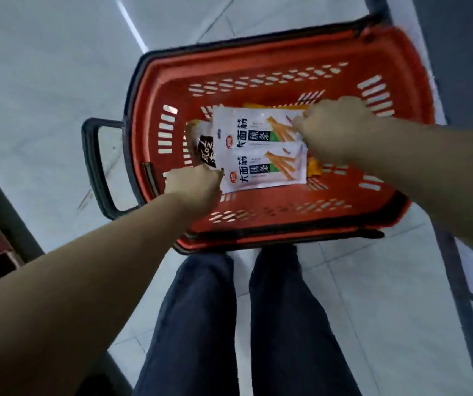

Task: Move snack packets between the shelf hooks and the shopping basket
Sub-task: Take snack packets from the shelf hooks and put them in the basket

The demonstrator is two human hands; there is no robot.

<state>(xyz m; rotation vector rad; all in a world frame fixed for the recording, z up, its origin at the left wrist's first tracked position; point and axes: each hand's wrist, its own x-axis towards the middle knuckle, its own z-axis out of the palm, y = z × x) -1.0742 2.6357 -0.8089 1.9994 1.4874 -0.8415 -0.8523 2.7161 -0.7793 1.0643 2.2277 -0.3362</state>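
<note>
Item 1. Red slotted plastic shopping basket [258, 67] with black rim and black pull handle, on pale floor tiles, centre to upper right of the frame; its long axis runs left to right, directly ahead of the person's legs.

Item 2. Two white foil snack packets with black characters: upper packet [246, 125] and lower packet [261, 170], lying flat and overlapping mid-basket, long axes left to right. Yellow and dark packets show partly beneath them.

Item 3. Right hand [341, 130], centre right of the frame, fingers curled onto the right end of the upper packet, apparently pinching it.

Item 4. Left hand [193, 185], centre frame, fingers curled at the lower packet's left corner, seemingly gripping it.

Relation: each hand sits at an opposite end of the stack; the coming lift likely goes upward, each packet dangling from one end.
</note>
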